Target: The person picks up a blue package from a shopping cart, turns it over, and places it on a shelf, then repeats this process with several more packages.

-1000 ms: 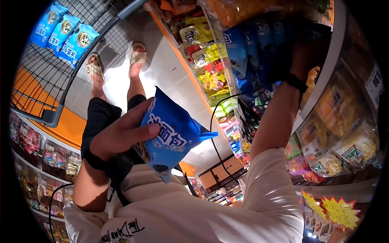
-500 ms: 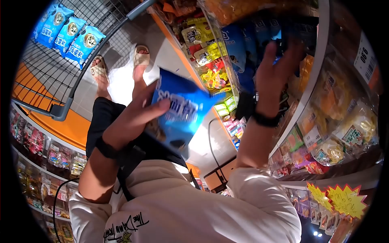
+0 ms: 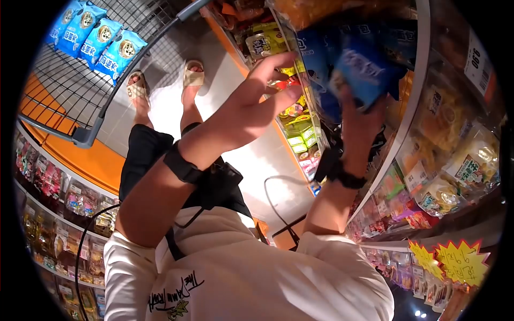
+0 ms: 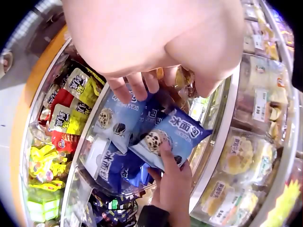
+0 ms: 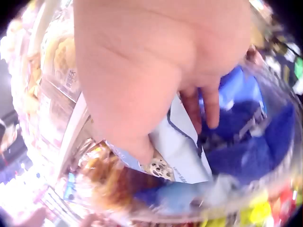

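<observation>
My right hand [image 3: 361, 128] grips a blue snack bag [image 3: 369, 72] over the shelf bin, thumb across its printed front. In the left wrist view the bag [image 4: 182, 132] tilts above other blue snack bags [image 4: 113, 123] in the clear-walled bin. In the right wrist view the palm hides much of the held bag [image 5: 182, 146]. My left hand [image 3: 235, 117] reaches toward the bin with nothing in it, fingers extended and spread from the thumb. From its own wrist camera, the left fingers [image 4: 137, 87] overlap the bin's far bags.
A shopping cart [image 3: 85, 134] stands at upper left with several blue snack bags [image 3: 104, 40] inside. Yellow and red packets [image 3: 265, 43] lie beside the bin. Packaged pastries [image 3: 436, 123] with price tags fill the shelf at right. A black cable [image 3: 267, 192] hangs between the arms.
The bag my left hand held is gone from it, and that hand has moved right toward the bin. My right hand, empty half a second ago, now holds a blue snack bag.
</observation>
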`<action>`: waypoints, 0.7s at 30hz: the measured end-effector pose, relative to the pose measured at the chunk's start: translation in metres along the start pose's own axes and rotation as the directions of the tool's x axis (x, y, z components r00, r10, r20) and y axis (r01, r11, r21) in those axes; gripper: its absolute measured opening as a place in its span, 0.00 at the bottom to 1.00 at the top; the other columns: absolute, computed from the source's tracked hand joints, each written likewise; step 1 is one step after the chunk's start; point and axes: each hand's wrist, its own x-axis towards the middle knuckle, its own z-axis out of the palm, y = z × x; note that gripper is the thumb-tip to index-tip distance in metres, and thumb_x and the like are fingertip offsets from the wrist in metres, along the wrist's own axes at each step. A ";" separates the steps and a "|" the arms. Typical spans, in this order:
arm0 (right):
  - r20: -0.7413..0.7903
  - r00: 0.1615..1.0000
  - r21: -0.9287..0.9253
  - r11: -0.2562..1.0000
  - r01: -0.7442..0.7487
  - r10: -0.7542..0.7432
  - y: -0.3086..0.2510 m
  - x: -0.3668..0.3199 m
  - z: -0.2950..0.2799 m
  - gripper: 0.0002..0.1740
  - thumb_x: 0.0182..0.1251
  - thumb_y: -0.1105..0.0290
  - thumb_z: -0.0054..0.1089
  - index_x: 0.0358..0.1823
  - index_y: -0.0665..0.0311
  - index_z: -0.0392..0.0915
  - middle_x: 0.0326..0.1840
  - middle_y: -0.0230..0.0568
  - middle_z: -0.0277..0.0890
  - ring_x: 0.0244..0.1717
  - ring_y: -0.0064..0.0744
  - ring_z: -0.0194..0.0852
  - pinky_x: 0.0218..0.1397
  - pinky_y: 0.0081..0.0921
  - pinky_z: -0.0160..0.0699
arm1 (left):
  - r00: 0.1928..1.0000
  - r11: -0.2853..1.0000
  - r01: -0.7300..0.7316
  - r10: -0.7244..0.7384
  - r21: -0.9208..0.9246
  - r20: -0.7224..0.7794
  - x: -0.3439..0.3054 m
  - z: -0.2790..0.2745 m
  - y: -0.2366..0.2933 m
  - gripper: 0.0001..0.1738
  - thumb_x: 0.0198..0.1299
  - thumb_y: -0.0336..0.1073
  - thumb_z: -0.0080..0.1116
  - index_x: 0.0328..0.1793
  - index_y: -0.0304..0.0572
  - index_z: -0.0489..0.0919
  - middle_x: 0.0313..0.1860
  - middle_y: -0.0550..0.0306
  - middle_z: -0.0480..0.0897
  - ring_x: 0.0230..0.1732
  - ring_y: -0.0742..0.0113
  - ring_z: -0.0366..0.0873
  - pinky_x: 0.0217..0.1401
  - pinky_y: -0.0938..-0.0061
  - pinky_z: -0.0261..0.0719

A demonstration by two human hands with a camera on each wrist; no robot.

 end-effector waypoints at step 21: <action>-0.217 0.942 -0.405 0.901 0.152 -0.257 0.028 0.072 -0.019 0.34 0.68 0.51 0.66 0.66 0.67 0.71 0.63 0.56 0.76 0.62 0.53 0.76 0.63 0.37 0.75 | 0.980 0.992 0.121 -0.122 0.019 0.156 -0.037 -0.058 -0.016 0.18 0.77 0.34 0.44 0.69 0.39 0.68 0.61 0.56 0.75 0.57 0.67 0.76 0.61 0.71 0.71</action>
